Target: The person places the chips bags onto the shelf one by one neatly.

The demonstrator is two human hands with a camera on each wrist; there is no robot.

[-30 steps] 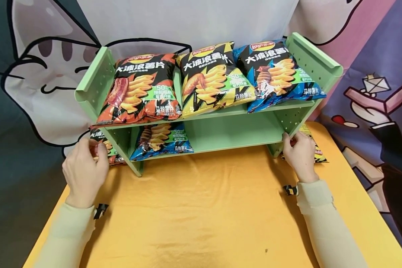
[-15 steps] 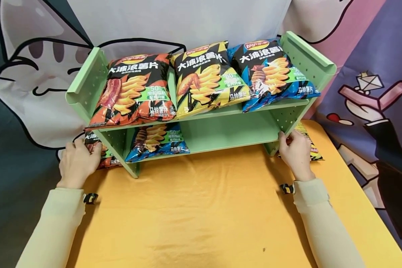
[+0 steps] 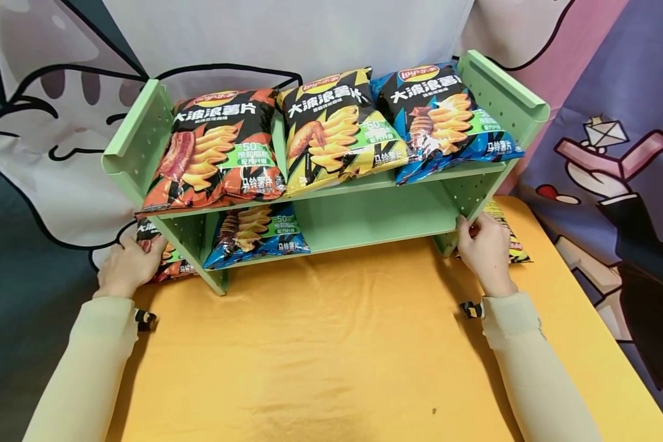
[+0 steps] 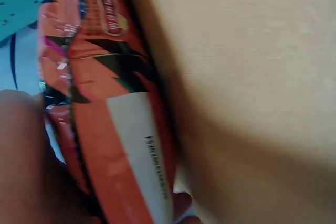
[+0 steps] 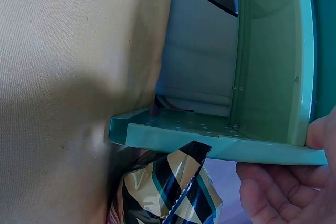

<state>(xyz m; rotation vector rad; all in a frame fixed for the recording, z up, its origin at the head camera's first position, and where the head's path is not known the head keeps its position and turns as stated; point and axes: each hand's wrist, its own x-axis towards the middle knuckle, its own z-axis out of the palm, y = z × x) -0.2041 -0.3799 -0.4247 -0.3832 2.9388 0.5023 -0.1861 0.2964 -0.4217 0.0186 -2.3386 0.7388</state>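
At the left end of a green two-tier shelf rack (image 3: 364,215), my left hand (image 3: 126,267) grips a red chip bag (image 4: 113,72) low beside the side panel. The left wrist view shows the bag between thumb and fingers, with fingertips (image 4: 182,205) just visible past its far face. My right hand (image 3: 486,252) pinches the rack's right side panel (image 5: 226,148), thumb on the inner side and fingers on the outer. Close behind that hand is a yellow chip bag (image 3: 514,245), partly hidden.
The upper tier bears a red bag (image 3: 215,147), a yellow bag (image 3: 339,129) and a blue bag (image 3: 444,120) of chips. Another blue bag (image 3: 256,236) lies at the left of the lower tier. Yellow cloth (image 3: 331,344) covers the table; a printed backdrop (image 3: 309,31) hangs behind.
My left hand has moved left and down from beside the rack's left panel onto the red bag and taken hold of it. The right hand keeps its hold; the head view has shifted slightly.
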